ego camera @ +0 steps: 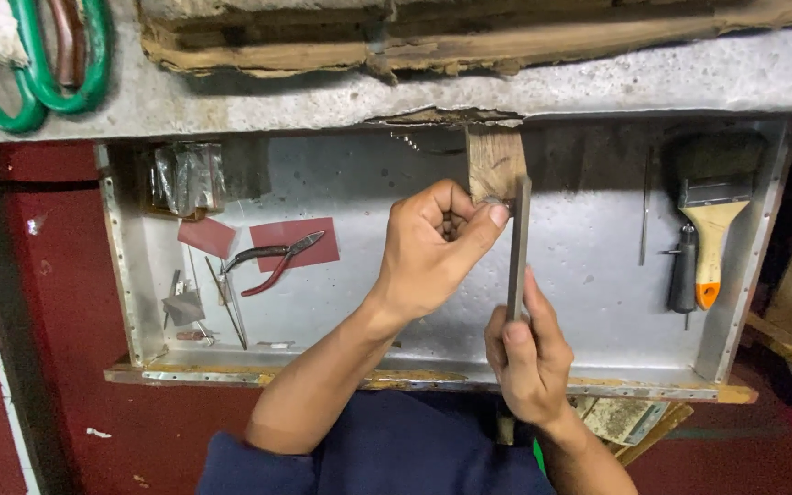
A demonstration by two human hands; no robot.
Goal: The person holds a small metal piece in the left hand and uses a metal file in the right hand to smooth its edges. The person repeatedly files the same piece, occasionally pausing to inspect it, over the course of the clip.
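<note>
Flat file (519, 243) upright at drawer (588, 302) centre. Right hand (529, 362) fingers wrapped on its lower end; left hand (437, 246), at 10 o'clock, fisted against wooden peg (495, 163). Advise level strokes, work braced.

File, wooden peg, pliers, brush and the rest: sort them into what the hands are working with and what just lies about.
In use:
- flat metal file, held by the right hand
- wooden peg, which the left hand grips against

Lying about:
- pliers on red sheets
- paintbrush
- dark-handled tool
- plastic packets
- green-handled shears on the bench top
</note>
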